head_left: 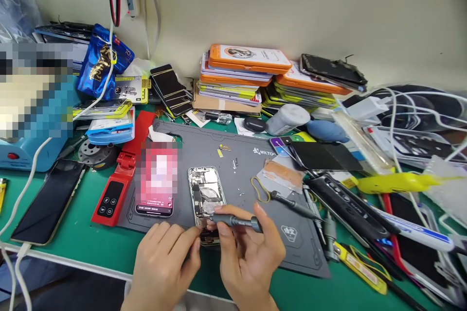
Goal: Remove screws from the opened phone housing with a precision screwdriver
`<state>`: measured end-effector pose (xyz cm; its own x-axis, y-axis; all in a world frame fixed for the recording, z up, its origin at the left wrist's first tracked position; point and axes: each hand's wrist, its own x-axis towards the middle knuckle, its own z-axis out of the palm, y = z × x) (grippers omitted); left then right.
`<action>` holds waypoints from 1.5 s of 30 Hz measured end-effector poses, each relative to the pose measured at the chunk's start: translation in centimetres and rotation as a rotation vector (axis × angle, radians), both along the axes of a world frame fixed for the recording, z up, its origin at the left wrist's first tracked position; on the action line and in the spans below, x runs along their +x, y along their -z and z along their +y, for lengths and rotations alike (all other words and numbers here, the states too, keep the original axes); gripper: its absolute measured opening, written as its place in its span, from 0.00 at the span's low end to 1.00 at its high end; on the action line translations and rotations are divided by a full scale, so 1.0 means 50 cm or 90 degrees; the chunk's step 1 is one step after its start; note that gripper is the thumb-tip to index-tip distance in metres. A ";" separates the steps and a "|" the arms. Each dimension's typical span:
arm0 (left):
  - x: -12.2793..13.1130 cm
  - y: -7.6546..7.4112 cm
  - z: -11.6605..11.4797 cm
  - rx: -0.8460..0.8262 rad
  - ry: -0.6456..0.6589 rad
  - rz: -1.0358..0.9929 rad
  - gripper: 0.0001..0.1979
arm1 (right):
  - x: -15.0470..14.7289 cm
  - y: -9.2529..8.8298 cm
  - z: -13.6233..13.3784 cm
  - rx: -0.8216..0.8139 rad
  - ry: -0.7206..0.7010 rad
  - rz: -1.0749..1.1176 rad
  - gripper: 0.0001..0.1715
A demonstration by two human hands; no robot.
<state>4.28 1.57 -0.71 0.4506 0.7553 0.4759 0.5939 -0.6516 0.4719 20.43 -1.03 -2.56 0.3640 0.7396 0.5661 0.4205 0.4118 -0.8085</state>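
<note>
An opened phone (pixel 209 187) with bare inner parts lies on a dark grey work mat (pixel 175 153). My right hand (pixel 251 248) grips a dark grey precision screwdriver (pixel 237 222), held nearly level, its tip end over the phone's lower half. Curled fingers of my left hand (pixel 166 257) press at the phone's lower left edge; the fingertips partly cover that corner. Small screws and metal bits (pixel 234 164) are scattered on the mat beyond the phone. A second phone (pixel 155 205) with a lit screen stands left of it, by a red holder (pixel 111 197).
At the left lies a dark phone (pixel 49 204) with a white cable. Orange boxes (pixel 250 58) are stacked at the back. On the right are a grey screwdriver (pixel 297 205), a black handheld tool (pixel 350 209), a yellow cutter (pixel 361 267) and tangled white cables (pixel 419 102).
</note>
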 end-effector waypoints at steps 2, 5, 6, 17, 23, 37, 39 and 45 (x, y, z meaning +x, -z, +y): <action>-0.021 -0.011 0.005 0.022 -0.025 -0.006 0.10 | 0.001 0.001 -0.002 0.006 0.010 0.001 0.43; -0.065 -0.025 0.024 0.117 -0.139 0.079 0.10 | 0.005 -0.001 -0.003 0.020 0.020 0.012 0.47; -0.079 -0.027 0.031 0.134 -0.189 0.111 0.10 | 0.006 -0.001 -0.003 0.023 0.019 0.015 0.47; -0.109 -0.007 0.066 0.070 -0.246 0.246 0.22 | 0.000 0.006 -0.014 0.016 0.052 0.061 0.45; -0.107 -0.006 0.067 0.079 -0.254 0.256 0.32 | -0.006 0.009 -0.015 0.002 0.075 0.092 0.43; -0.106 -0.007 0.077 0.085 -0.229 0.232 0.27 | 0.002 -0.003 -0.004 0.006 0.059 0.021 0.43; -0.113 -0.008 0.075 0.083 -0.231 0.219 0.27 | 0.000 -0.003 0.000 0.005 0.069 0.028 0.43; -0.111 -0.031 0.039 0.161 -0.115 -0.004 0.14 | 0.003 0.003 0.005 0.005 0.041 0.009 0.44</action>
